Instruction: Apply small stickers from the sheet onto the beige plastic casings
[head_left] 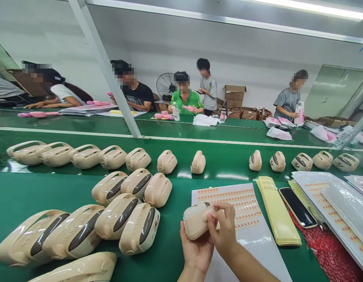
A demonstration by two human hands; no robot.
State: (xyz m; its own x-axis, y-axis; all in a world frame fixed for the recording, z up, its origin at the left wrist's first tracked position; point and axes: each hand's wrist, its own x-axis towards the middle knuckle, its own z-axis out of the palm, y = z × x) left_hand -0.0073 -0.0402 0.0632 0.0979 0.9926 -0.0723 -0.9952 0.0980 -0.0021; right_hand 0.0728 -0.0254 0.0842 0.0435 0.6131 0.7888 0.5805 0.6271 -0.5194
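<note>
At nine o'clock from the hands, a cluster of smooth, rounded beige plastic shells (pixel 123 213) with glossy dark oval windows lies on the green tabletop (pixel 23 192), touching one another in two loose rows. Beyond them, at eleven o'clock, a single line of the same shells (pixel 112 157) stands along the far strip of the green belt, running on to one o'clock. Low in the middle, the left hand (pixel 196 248) cups one beige shell (pixel 196 220) from below, fingers curled around its underside, holding it just above the tabletop's near edge. The right hand (pixel 224 231) presses against the shell's right end, thumb and fingertips pinched together on its surface; whether anything sits between them is hidden. Directly behind the hands lies a glossy white sheet (pixel 246 231) printed with rows of small orange stickers. At two o'clock rests a flat stack of pale yellow strips (pixel 277 213), then a dark, shiny phone (pixel 297 206), then crinkled red plastic (pixel 331 250) and clear-wrapped sticker sheets (pixel 336 196).
</note>
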